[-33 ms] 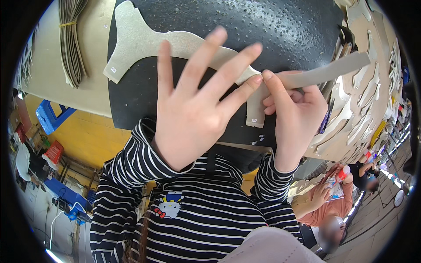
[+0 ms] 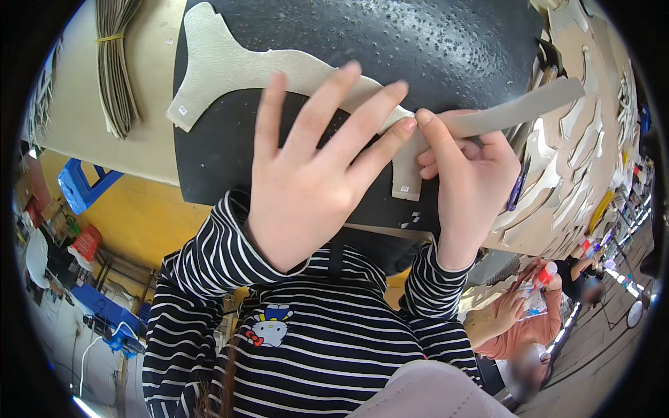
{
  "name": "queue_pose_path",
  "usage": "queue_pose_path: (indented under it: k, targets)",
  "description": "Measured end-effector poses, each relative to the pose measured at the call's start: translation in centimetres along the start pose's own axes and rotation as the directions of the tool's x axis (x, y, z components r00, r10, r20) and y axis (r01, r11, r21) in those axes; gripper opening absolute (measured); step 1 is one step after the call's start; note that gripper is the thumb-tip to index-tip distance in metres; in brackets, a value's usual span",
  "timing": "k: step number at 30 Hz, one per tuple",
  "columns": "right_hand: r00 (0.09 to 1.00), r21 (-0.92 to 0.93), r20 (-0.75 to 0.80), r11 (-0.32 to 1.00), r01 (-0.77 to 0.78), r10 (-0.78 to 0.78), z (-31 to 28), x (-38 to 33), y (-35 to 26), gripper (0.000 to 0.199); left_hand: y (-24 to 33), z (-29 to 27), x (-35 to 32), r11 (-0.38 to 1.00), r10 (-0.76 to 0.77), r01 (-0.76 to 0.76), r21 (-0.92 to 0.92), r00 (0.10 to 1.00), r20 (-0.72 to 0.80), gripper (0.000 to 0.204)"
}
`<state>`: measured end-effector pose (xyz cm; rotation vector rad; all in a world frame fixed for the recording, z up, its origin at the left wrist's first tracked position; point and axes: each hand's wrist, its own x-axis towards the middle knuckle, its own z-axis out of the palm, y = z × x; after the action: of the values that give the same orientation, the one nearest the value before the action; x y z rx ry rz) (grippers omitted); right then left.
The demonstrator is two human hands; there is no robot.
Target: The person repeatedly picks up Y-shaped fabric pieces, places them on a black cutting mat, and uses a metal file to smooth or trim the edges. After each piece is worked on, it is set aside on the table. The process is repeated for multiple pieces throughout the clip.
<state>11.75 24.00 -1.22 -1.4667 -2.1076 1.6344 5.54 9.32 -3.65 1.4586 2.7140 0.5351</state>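
A cream leather-like cut piece (image 2: 237, 68) with a curved outline lies across the black work board (image 2: 216, 153). One arm of it, a short tab (image 2: 406, 177) with a small white label, points toward me. My left hand (image 2: 313, 177) is over the piece with its fingers spread; its thumb tip touches the edge beside my right thumb. My right hand (image 2: 474, 167) pinches a narrow grey-beige strip (image 2: 523, 108) at that edge between thumb and curled fingers. The strip's free end sticks out up to the right. How far the strip lies on the edge is hidden by my fingers.
A banded bundle of brown strips (image 2: 115, 70) lies on the table at the left. Many cream cut pieces (image 2: 536, 198) cover the right side, near a purple pen-like tool (image 2: 516, 189). A blue stool (image 2: 83, 184) stands left; a seated person (image 2: 526, 313) is lower right.
The fingers of my left hand have come down slightly toward me and a little closer together. My right hand keeps its pinch at nearly the same place.
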Motion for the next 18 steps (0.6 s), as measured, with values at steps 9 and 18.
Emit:
queue_pose_path:
  k: [9,18]
  targets:
    - [0.646,-0.384,-0.055,0.613,0.69,-0.761,-0.3,0.5,1.7,0.023,-1.6,0.2,-1.3,0.963,0.08,-0.077,-0.259,0.997,0.003,0.043]
    - [0.441,-0.458,0.484,0.211,0.864,-0.756,-0.9,2.5,0.6,0.028,-2.1,0.9,-1.7,0.956,0.141,-0.158,-0.246,0.986,-0.084,0.032]
